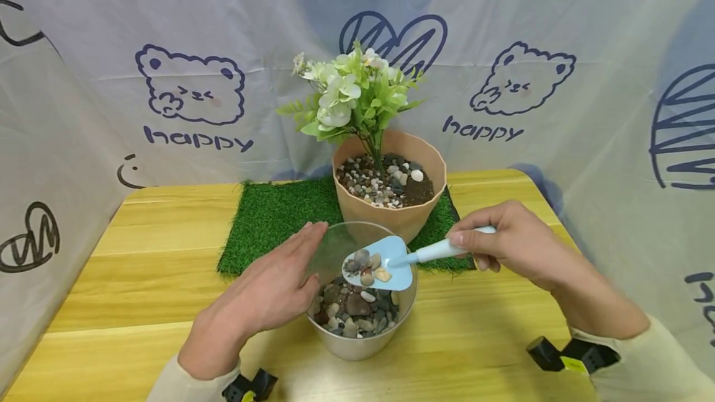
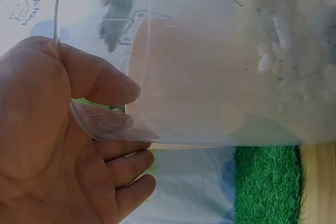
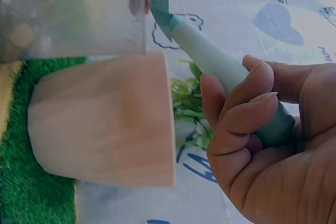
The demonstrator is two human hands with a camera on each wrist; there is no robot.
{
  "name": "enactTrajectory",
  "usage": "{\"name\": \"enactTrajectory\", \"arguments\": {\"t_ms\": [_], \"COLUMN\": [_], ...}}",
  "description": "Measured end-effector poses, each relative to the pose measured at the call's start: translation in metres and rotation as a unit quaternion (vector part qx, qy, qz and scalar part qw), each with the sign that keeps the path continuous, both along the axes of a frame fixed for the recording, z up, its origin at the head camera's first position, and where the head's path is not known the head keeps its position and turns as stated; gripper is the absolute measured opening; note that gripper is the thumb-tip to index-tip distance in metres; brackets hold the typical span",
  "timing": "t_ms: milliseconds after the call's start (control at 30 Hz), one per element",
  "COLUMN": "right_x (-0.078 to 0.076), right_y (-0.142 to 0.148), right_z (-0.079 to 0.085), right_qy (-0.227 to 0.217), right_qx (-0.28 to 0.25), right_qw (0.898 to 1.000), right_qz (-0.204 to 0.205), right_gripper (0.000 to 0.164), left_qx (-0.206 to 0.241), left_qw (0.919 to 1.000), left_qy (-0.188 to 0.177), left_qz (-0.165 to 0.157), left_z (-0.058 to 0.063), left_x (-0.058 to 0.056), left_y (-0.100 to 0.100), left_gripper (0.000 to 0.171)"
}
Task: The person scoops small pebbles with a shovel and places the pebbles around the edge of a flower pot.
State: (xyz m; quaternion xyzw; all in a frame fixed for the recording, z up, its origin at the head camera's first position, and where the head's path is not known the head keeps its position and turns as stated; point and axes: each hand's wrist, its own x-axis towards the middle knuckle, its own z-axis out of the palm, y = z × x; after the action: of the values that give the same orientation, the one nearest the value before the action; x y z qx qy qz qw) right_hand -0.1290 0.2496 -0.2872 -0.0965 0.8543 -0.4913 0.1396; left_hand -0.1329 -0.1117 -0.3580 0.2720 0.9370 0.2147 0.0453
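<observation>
shovel (image 1: 401, 275) seems light, stiff, best held where our right hand (image 1: 505, 237) grips its handle (image 1: 441, 249), pebbles (image 1: 367, 278) leftward; our left hand (image 1: 270, 287), straight-fingered, touches the tub (image 1: 363, 347).

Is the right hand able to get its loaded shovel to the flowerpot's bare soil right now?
Probably yes: the right hand holds the shovel over the clear bucket, the flowerpot stands just beyond, and nothing appears to cover its bare soil from above.

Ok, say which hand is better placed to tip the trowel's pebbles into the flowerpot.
Probably the right hand: it holds the blue trowel carrying pebbles; the left hand touches the clear bucket.
</observation>
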Motion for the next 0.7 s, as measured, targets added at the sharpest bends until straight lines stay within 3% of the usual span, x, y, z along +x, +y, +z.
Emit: {"name": "enactTrajectory", "arguments": {"t_ms": [167, 367, 700], "right_x": [-0.008, -0.028, -0.057], "right_y": [0.013, 0.035, 0.042], "right_z": [0.010, 0.024, 0.037], "right_qy": [0.029, 0.037, 0.053], "right_qx": [0.000, -0.002, 0.106], "right_qw": [0.999, 0.995, 0.979], "right_qz": [-0.041, -0.095, -0.166], "right_gripper": [0.027, 0.032, 0.042], "left_qx": [-0.005, -0.003, -0.002], "left_qw": [1.0000, 0.9999, 1.0000], "left_qy": [0.001, 0.008, 0.005], "left_qz": [0.001, -0.005, -0.003], "left_z": [0.000, -0.001, 0.000], "left_x": [0.000, 0.000, 0.000], "left_y": [0.000, 0.000, 0.001], "left_gripper": [0.078, 0.078, 0.078]}}
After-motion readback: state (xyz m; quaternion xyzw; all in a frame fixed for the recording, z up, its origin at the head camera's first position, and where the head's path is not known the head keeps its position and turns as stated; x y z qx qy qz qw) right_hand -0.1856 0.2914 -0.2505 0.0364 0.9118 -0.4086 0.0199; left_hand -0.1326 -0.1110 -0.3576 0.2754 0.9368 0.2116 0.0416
